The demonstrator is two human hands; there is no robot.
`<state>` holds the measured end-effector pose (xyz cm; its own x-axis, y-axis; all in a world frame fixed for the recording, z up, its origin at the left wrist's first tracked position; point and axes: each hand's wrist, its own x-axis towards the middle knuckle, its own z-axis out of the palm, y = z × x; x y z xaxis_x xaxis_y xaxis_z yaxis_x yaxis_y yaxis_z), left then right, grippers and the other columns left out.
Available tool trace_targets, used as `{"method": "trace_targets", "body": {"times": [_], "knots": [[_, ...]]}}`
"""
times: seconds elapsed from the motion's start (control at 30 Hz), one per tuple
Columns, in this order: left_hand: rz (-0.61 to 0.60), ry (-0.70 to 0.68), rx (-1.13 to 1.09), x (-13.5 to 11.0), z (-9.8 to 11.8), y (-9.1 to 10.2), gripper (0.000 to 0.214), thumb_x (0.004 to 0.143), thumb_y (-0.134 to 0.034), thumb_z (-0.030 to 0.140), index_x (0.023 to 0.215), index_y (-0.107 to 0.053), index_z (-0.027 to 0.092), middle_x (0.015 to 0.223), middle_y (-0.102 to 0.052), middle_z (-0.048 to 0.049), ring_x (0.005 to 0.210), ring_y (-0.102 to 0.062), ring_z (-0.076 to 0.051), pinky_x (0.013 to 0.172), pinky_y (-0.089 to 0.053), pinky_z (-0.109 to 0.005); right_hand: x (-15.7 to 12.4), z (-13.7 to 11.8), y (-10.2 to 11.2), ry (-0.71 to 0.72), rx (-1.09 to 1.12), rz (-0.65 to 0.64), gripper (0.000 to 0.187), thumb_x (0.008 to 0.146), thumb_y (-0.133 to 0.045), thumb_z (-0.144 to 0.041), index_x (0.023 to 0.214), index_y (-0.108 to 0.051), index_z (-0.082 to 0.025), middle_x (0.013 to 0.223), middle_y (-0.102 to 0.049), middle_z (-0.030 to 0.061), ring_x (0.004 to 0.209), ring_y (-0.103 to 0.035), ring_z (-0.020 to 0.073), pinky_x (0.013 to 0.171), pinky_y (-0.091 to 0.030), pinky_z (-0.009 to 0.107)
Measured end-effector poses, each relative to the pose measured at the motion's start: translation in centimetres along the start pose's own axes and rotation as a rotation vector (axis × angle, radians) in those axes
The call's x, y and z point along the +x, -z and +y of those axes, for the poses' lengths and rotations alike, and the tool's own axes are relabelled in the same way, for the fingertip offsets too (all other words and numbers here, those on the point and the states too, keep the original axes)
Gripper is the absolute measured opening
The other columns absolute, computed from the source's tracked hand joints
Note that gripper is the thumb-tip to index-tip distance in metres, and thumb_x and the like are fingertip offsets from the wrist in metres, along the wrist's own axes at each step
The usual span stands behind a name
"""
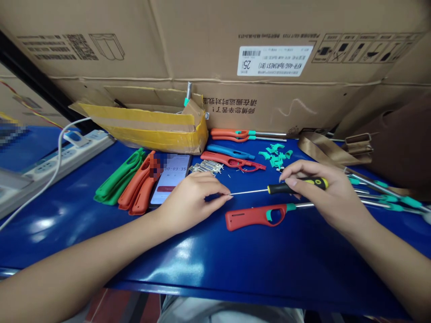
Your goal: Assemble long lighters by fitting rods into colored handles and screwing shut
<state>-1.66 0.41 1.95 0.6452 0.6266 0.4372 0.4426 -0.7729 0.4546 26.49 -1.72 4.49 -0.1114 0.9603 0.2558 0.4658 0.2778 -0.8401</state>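
Note:
My right hand (328, 190) is closed round the black and yellow handle of a screwdriver (279, 188), whose thin shaft points left. At its tip, my left hand (202, 193) pinches thumb and forefinger together; anything between them is too small to make out. Just below the shaft lies a red lighter (247, 218) with a green trigger and a metal tube, partly behind my right hand. Beyond my left hand are a heap of small metal parts (207, 167) and a red lighter shell (232, 160). Green trigger pieces (276, 154) are piled beyond the screwdriver.
A phone (171, 172) with a running timer lies beside orange shells (134, 190) and green shells (119, 177). Behind stand a yellow-taped box (144, 130) and a cardboard wall. A power strip (50, 163) is at left; metal tubes (384, 199) lie at right.

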Motion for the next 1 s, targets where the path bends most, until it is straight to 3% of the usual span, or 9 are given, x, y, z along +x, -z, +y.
{"method": "trace_targets", "body": {"times": [0.23, 0.4, 0.57, 0.7, 0.8, 0.93, 1.0], "knots": [[-0.087, -0.143, 0.295, -0.5, -0.5, -0.2, 0.021, 0.102, -0.058, 0.022, 0.094, -0.076, 0.015, 0.086, -0.076, -0.005, 0.077, -0.07, -0.02, 0.072, -0.049, -0.033, -1.2, -1.0, -0.6, 0.15, -0.103, 0.004, 0.013, 0.083, -0.072, -0.024, 0.095, -0.068, -0.024, 0.072, -0.068, -0.0022, 0.058, -0.061, 0.0131, 0.052, -0.049, 0.023], [-0.132, -0.063, 0.132, -0.5, -0.4, -0.5, 0.018, 0.1, -0.062, 0.021, 0.096, -0.078, 0.014, 0.089, -0.077, -0.0054, 0.081, -0.071, -0.019, 0.077, -0.053, -0.031, -1.8, -1.0, -0.8, 0.284, -0.167, 0.045, 0.014, 0.084, -0.075, -0.022, 0.096, -0.069, -0.026, 0.084, -0.074, -0.0023, 0.068, -0.069, 0.0137, 0.06, -0.055, 0.022], [-0.086, 0.027, -0.026, -0.4, 0.0, -0.7, 0.012, 0.096, -0.066, 0.018, 0.094, -0.077, 0.015, 0.088, -0.077, -0.0034, 0.081, -0.07, -0.017, 0.079, -0.053, -0.03, -1.7, -0.8, -0.9, 0.437, -0.136, 0.034, 0.017, 0.087, -0.075, -0.022, 0.102, -0.069, -0.027, 0.093, -0.075, -0.0015, 0.081, -0.072, 0.0151, 0.073, -0.059, 0.025], [-0.091, 0.054, -0.112, -0.3, 0.3, -0.8, 0.009, 0.095, -0.067, 0.017, 0.09, -0.076, 0.017, 0.087, -0.076, -0.0008, 0.081, -0.068, -0.016, 0.081, -0.052, -0.03, -1.3, -1.0, -0.8, 0.511, -0.092, -0.007, 0.017, 0.088, -0.075, -0.022, 0.103, -0.07, -0.026, 0.091, -0.074, 0.0008, 0.082, -0.07, 0.0167, 0.073, -0.059, 0.028], [-0.115, 0.091, -0.151, -0.2, 0.7, -0.7, 0.01, 0.094, -0.071, 0.025, 0.099, -0.074, 0.018, 0.096, -0.076, -0.0019, 0.091, -0.069, -0.017, 0.088, -0.052, -0.032, -1.1, -0.9, -0.6, 0.551, -0.055, -0.006, 0.01, 0.091, -0.073, -0.025, 0.101, -0.071, -0.024, 0.089, -0.071, 0.0034, 0.086, -0.069, 0.0187, 0.076, -0.06, 0.032], [-0.236, 0.16, -0.122, -0.4, 1.3, -0.4, 0.055, 0.079, -0.084, 0.044, 0.124, -0.067, 0.017, 0.117, -0.072, -0.0084, 0.109, -0.065, -0.027, 0.097, -0.052, -0.04, -1.6, -0.8, -0.2, 0.421, 0.216, -0.024, 0.014, 0.099, -0.063, -0.03, 0.105, -0.071, -0.021, 0.098, -0.068, 0.0066, 0.075, -0.072, 0.0189, 0.062, -0.063, 0.036], [-0.318, 0.142, -0.109, -0.5, 1.5, -0.5, 0.059, 0.077, -0.085, 0.041, 0.126, -0.066, 0.016, 0.118, -0.07, -0.0094, 0.111, -0.063, -0.029, 0.098, -0.051, -0.043, -1.9, -1.2, -0.2, 0.31, 0.373, -0.04, 0.016, 0.101, -0.061, -0.032, 0.107, -0.071, -0.021, 0.099, -0.068, 0.0066, 0.063, -0.072, 0.0179, 0.051, -0.063, 0.036]]}}
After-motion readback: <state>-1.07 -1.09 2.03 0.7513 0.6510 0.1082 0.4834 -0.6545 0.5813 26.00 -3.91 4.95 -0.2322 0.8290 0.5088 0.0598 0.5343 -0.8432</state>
